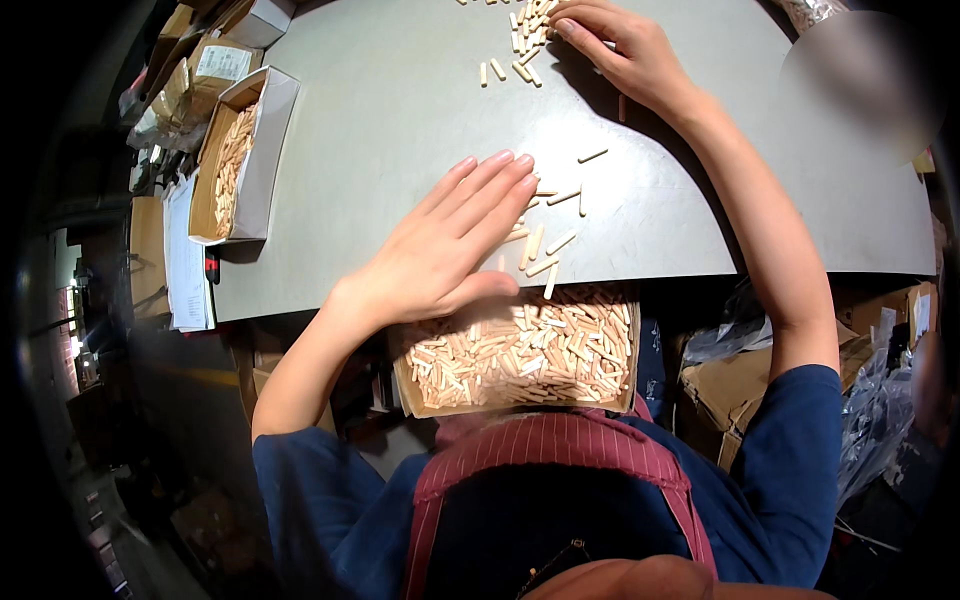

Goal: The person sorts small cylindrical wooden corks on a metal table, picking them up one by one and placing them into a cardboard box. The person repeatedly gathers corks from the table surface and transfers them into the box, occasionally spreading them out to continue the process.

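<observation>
My left hand [447, 238] is stretched out, fingers together and thumb apart, low over the near edge of the grey table. Beside and partly under its fingertips lie several loose wooden dowel pins [535, 243]. Directly below the edge, a cardboard box [520, 409] is filled with many short wooden dowels [530, 350]; my left thumb is above its far side. Farther off, my right hand [635, 58] reaches to a small heap of dowels [530, 30], fingers extended and thumb apart, its fingertips at the heap's right side. No dowel shows firmly held in either hand.
The grey table [390, 110] spreads ahead. At its left edge stands an open white box [275, 140] of dowels, beside papers [187, 260] and stacked cartons [215, 75]. A clear plastic bag [808, 12] sits far right. Cartons [735, 385] and plastic wrap are low right.
</observation>
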### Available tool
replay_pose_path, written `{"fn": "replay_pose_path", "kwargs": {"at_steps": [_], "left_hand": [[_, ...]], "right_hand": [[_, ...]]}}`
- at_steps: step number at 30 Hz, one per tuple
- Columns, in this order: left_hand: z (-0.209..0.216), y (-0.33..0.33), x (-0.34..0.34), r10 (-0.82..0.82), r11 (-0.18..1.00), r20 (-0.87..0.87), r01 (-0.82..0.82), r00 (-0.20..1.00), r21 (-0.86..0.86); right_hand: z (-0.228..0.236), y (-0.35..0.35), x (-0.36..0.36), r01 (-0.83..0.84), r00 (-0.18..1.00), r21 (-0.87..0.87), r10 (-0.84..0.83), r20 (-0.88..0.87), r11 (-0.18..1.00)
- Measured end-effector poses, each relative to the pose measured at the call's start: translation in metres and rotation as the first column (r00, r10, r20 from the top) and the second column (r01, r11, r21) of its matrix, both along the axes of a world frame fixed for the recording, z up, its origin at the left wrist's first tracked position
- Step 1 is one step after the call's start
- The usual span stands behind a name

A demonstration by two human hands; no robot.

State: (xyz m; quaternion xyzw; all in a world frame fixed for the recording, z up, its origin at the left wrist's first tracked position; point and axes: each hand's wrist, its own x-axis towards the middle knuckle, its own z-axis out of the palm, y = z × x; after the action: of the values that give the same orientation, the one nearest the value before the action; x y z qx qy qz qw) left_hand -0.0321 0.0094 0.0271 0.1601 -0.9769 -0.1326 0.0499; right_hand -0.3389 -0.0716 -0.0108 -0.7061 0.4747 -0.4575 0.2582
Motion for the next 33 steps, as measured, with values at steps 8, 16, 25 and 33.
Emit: {"fn": "replay_pose_path", "kwargs": {"at_steps": [8,16,25,33], "left_hand": [[0.003,0.034,0.04,-0.038,0.99,-0.031,0.042,0.999,0.138],[-0.006,0.023,0.06,0.511,0.692,-0.374,-0.112,0.774,0.713],[-0.033,-0.033,-0.045,0.162,0.927,-0.418,0.007,0.894,0.376],[-0.032,-0.041,-0.086,-0.141,0.755,-0.433,0.38,0.89,0.535]], "right_hand": [[-0.002,-0.003,-0.002,-0.035,0.999,-0.019,0.035,-0.006,0.999],[0.0,-0.003,0.0,-0.011,0.998,-0.018,0.01,-0.056,1.0],[-0.009,-0.01,-0.006,0.049,0.99,0.077,-0.059,0.126,0.996],[-0.007,-0.007,-0.017,0.053,0.992,0.088,-0.062,0.11,0.995]]}}
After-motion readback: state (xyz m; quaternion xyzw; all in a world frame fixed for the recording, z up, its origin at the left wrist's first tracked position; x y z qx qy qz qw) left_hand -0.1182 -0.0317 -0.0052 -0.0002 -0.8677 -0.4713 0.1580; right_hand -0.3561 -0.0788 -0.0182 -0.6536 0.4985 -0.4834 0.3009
